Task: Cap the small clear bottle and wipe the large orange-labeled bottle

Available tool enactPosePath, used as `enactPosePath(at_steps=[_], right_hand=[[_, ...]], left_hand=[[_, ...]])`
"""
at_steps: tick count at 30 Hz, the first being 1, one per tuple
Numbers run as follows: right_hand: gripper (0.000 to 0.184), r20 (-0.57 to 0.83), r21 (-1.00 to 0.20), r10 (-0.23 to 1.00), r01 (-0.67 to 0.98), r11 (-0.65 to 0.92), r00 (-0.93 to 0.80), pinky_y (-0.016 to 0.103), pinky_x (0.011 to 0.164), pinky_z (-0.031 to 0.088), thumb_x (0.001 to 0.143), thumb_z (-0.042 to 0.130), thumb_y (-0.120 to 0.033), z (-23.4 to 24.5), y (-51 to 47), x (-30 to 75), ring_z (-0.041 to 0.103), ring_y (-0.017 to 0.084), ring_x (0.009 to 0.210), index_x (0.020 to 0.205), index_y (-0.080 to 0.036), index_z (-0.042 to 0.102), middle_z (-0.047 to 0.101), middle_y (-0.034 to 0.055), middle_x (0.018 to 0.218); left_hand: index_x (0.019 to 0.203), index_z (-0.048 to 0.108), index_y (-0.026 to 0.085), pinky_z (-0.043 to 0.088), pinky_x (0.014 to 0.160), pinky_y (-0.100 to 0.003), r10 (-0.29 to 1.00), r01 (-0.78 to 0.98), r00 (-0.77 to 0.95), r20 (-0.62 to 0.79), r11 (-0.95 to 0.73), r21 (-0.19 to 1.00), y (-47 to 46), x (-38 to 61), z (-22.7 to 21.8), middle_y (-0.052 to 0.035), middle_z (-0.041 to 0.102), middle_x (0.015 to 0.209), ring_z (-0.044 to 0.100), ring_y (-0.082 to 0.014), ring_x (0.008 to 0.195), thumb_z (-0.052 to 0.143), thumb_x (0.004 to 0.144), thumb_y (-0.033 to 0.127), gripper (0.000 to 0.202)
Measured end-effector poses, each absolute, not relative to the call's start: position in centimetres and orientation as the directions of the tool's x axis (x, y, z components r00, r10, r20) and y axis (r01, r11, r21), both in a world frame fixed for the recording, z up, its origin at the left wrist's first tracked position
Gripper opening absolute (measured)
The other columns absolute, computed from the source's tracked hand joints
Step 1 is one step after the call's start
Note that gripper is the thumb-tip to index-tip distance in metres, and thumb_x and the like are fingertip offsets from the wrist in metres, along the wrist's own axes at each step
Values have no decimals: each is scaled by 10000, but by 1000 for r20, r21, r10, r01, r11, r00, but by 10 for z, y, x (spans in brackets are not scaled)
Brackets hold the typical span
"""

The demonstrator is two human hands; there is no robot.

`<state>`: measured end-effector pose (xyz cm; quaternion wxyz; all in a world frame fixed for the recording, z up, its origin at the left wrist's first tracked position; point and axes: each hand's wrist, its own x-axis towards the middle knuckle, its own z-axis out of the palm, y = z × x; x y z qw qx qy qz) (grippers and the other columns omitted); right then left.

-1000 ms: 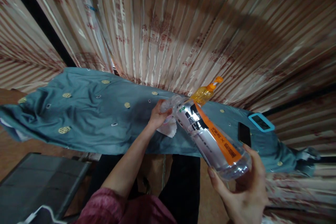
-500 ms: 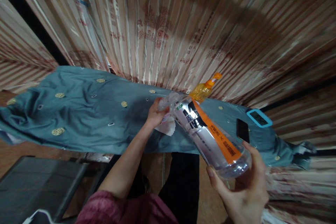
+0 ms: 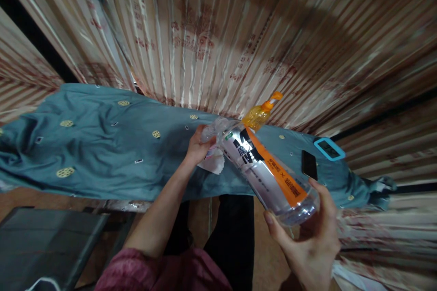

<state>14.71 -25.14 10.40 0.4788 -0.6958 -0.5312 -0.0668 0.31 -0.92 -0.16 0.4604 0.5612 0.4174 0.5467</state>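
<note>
1. From my remote feed, the labelled clear bottle is slanted between both hands, its base over the near edge of the patterned cloth.
2. My right hand cups the base, thumb and fingers spread wide around it. My left hand pinches clear plastic at the other end; I can't tell whether that is the bottle's neck or a separate piece.
3. If I squeeze too hard, the thin wall could buckle; if my right fingers relax, the smooth base could slide out towards the floor.
4. Swinging the bottle away from me could knock the orange-topped pump bottle; swinging right could nudge the phone.
5. I make out no liquid line in the clear bottle. The pump bottle looks amber, whether from contents or tinted plastic I can't say.
</note>
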Motion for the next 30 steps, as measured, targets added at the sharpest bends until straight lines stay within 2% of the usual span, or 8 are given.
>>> enactPosePath(at_steps=[8,13,23,30], right_hand=[[927,599,-568,684,823,-3,416,293,776,566,667,842,-454,103,-254,150,627,248,1118,1468,-221,436,548,125,1386],[913,605,-569,681,822,7,413,259,762,570,674,837,-450,103,-254,149,576,251,1218,1464,-228,437,525,116,1410],[908,608,-570,677,821,9,415,253,740,578,670,836,-441,101,-253,148,539,262,1275,1461,-232,441,533,113,1403],[927,600,-571,680,821,-5,421,280,744,588,665,837,-445,104,-252,147,638,231,1085,1470,-235,429,552,115,1372]], left_hand=[[952,607,201,521,749,-314,973,-23,33,227,-226,974,-9,3,2,-21,700,844,659,-204,790,708,661,405,370],[981,620,184,527,762,-327,977,7,26,212,-212,977,-9,3,2,-36,707,861,668,-222,816,720,656,390,398],[981,605,184,531,770,-345,965,-1,30,260,-260,966,-4,2,-4,-52,697,880,664,-229,829,690,659,459,432],[971,597,199,520,749,-323,965,-16,40,259,-259,966,-5,2,-1,-21,682,841,644,-212,792,692,648,421,403]])
